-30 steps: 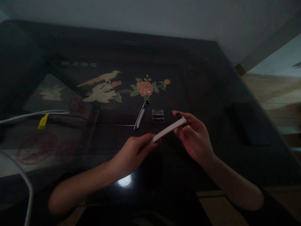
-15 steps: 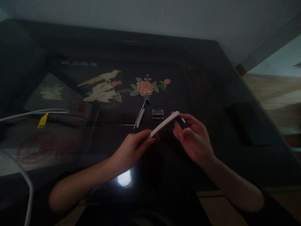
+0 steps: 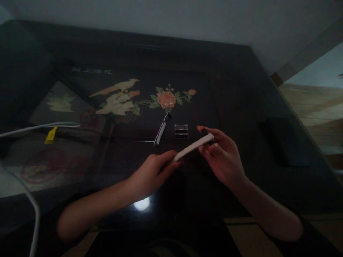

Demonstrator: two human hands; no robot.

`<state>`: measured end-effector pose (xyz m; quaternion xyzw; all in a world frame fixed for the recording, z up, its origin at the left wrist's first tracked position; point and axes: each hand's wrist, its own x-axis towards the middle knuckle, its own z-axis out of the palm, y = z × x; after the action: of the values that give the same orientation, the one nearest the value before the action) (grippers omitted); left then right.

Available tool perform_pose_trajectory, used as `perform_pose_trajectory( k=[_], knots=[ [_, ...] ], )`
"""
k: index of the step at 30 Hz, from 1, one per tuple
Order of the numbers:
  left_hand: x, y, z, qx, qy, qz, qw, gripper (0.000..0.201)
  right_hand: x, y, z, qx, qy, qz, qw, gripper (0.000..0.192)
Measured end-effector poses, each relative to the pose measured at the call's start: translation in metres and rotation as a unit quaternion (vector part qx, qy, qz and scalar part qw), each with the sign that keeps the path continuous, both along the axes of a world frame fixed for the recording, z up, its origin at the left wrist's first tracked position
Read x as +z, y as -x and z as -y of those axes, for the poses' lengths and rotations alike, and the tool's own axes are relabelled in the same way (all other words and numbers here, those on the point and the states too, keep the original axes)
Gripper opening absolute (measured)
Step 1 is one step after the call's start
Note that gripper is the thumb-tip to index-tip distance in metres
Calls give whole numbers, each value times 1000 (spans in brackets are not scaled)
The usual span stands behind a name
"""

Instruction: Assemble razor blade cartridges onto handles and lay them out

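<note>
My left hand (image 3: 157, 171) pinches the lower end of a pale, slim handle (image 3: 191, 147), apparently a razor handle, which slants up to the right. Its far end lies against a small black piece, apparently a razor head (image 3: 204, 131), held between the fingers of my right hand (image 3: 223, 151). Whether the two are joined I cannot tell. On the dark table beyond my hands lies a white-and-black razor (image 3: 160, 132), its dark head pointing away. Beside it sits a small clear plastic case (image 3: 181, 131) with dark pieces inside, probably blade cartridges.
The glossy dark table (image 3: 235, 96) bears an inlaid bird and flower (image 3: 166, 99). A flat dark object (image 3: 288, 142) lies at the right. A white cable (image 3: 40, 125) with a yellow tag (image 3: 50, 135) crosses the left side. A wall (image 3: 171, 18) stands behind.
The handle's far end has shifted right and slightly down, now overlapping the black piece in my right hand. The razor and case stay put on the table.
</note>
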<state>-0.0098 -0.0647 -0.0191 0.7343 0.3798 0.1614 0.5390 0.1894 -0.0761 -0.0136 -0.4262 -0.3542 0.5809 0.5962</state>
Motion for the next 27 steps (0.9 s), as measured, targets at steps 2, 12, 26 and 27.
perform_pose_trajectory(
  k=[2,12,26,27],
  knots=[
    [-2,0,-1,9,0,-12,1000,21,0,0,1,0,5,0,1000,28],
    [-5,2,-4,28,0,-29,999,21,-2,2,3,18,11,-20,1000,34],
    [1,3,4,-47,11,-24,999,20,0,2,5,2,-14,8,1000,39],
    [1,3,4,-49,12,-14,999,20,0,2,6,5,-18,12,1000,40]
  ],
)
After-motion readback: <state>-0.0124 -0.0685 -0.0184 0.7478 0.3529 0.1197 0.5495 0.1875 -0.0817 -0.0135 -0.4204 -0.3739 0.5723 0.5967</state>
